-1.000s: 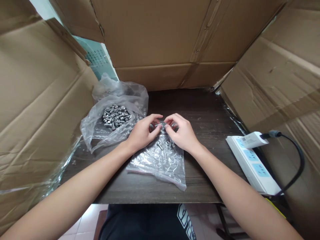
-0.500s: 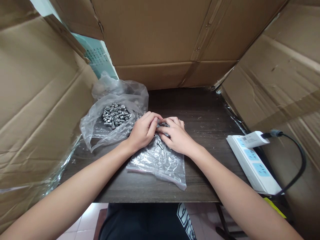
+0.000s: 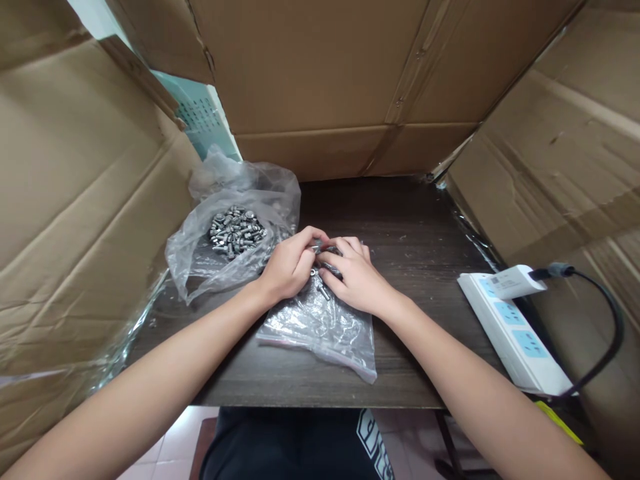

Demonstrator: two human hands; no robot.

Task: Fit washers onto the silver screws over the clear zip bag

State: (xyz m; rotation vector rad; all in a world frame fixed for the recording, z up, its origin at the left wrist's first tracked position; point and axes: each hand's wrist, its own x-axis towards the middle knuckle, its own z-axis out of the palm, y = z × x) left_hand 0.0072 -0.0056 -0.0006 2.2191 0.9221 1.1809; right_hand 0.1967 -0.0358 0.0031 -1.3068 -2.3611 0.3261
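My left hand (image 3: pixel 291 264) and my right hand (image 3: pixel 358 272) meet fingertip to fingertip over the upper part of a clear zip bag (image 3: pixel 305 331) lying flat on the dark table. Fingers of both hands are bent and closed around something small. A bit of shiny metal shows there, too hidden to name. On the bag, just below the fingertips, lie a loose metal bolt (image 3: pixel 324 292) and a small ring like a washer (image 3: pixel 313 272). Left of my left hand, an open plastic bag (image 3: pixel 187 250) holds a pile of metal bolts (image 3: pixel 236 231).
Cardboard walls (image 3: pixel 330 73) enclose the table (image 3: pixel 400 220) at the back and both sides. At the right edge lies a white power strip (image 3: pixel 505 337) with a plugged-in white adapter (image 3: pixel 517 283) and a black cable (image 3: pixel 617 320). A printed greenish sheet (image 3: pixel 203 117) shows at the back left.
The view has shifted slightly, so everything sits a little further right. My fingers have moved a little at the same spot, and the ring beneath them shows more clearly.
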